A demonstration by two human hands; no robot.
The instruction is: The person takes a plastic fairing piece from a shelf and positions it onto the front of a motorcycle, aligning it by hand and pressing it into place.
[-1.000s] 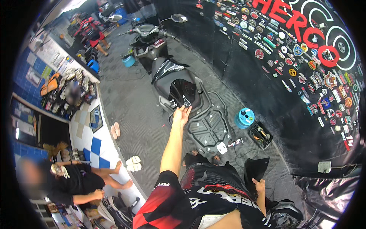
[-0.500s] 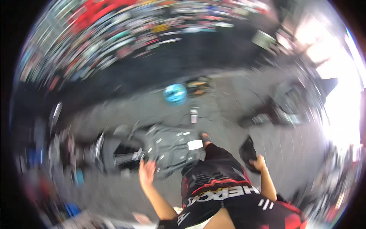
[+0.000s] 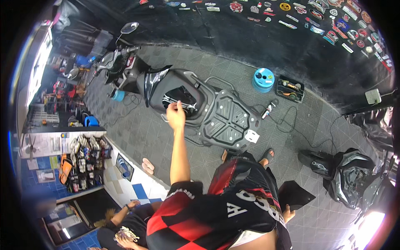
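The left hand (image 3: 177, 114), its grip impossible to tell, overlaps a glossy black panel (image 3: 181, 95) lying seemingly loose on the seat (image 3: 175, 79) beneath it, while the right hand (image 3: 288, 213) clasps a dark sheet (image 3: 296, 195).

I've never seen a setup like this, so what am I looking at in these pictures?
There's no machine doing the work here, just a person's two bare hands. Every picture comes from one wide camera worn on the head, looking down, which is why straight edges bend.

The left hand is over a glossy black panel lying on the seat of a dark scooter; whether it touches the panel is hard to tell. The right hand holds a flat black piece down by the person's side.

On the grey floor, beyond the scooter, are a round blue container and a black tray with things in it.
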